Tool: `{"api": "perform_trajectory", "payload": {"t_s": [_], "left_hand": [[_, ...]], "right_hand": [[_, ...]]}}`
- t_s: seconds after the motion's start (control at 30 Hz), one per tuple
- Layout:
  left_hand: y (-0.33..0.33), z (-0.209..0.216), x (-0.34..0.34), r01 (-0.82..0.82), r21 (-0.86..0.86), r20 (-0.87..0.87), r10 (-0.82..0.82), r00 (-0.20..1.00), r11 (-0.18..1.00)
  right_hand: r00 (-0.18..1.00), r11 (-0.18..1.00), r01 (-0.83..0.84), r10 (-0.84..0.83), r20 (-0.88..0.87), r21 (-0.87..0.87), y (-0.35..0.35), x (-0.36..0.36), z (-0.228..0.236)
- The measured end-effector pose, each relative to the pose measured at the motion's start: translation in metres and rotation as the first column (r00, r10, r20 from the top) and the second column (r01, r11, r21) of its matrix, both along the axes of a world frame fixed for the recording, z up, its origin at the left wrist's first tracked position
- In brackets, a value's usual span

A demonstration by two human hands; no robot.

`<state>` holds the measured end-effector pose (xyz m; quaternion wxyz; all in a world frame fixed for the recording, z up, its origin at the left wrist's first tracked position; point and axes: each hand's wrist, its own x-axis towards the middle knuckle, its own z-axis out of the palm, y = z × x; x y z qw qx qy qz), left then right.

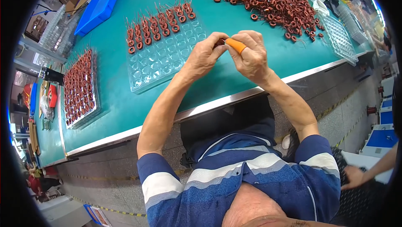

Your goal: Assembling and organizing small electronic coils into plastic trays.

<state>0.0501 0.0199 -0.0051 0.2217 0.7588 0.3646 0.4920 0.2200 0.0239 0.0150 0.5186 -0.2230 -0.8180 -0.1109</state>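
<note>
A: What was nearest?
B: The left hand and right hand, with an orange sleeve on 1 finger, pinched a mostly hidden red coil above the bench.
A: How far along?
B: Partway, I judged: wire-tailed rings filled the far part of a clear, round-pocketed plastic tray; nearer pockets had none. Beyond, a tangled heap was left.

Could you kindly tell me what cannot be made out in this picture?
Head view: most of the dark red piece between the left hand and right hand, hidden by the hands.
Head view: the underside of the coil pile, covered by upper coils.
Head view: most of the person behind the co-worker's hand, cut off by the dark rim.
</note>
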Motion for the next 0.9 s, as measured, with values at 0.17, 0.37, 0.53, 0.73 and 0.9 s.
{"api": "perform_trajectory", "payload": {"t_s": [0.17,0.37,0.53,0.73,0.9], "left_hand": [[-0.014,0.025,-0.002,0.357,-0.412,0.403,-0.183,0.896,0.838],[-0.016,0.025,0.003,0.414,-0.391,0.586,-0.125,0.801,0.822],[-0.01,0.02,-0.005,0.402,-0.41,0.648,-0.049,0.76,0.819],[-0.018,0.027,0.002,0.383,-0.446,0.518,-0.116,0.847,0.809],[-0.016,0.02,-0.011,0.119,-0.417,0.302,0.013,0.953,0.901]], "right_hand": [[0.991,0.994,-0.015,0.0,-0.135,-0.11,-0.008,0.012,0.014],[0.829,0.539,-0.428,-0.085,-0.553,-0.725,-0.004,0.005,0.007],[0.797,0.434,-0.506,-0.094,-0.596,-0.745,-0.004,0.005,-0.012],[0.844,0.561,-0.435,-0.018,-0.536,-0.705,-0.005,-0.004,-0.023],[0.917,0.856,-0.128,-0.09,-0.389,-0.501,-0.02,-0.002,0.026]]}}
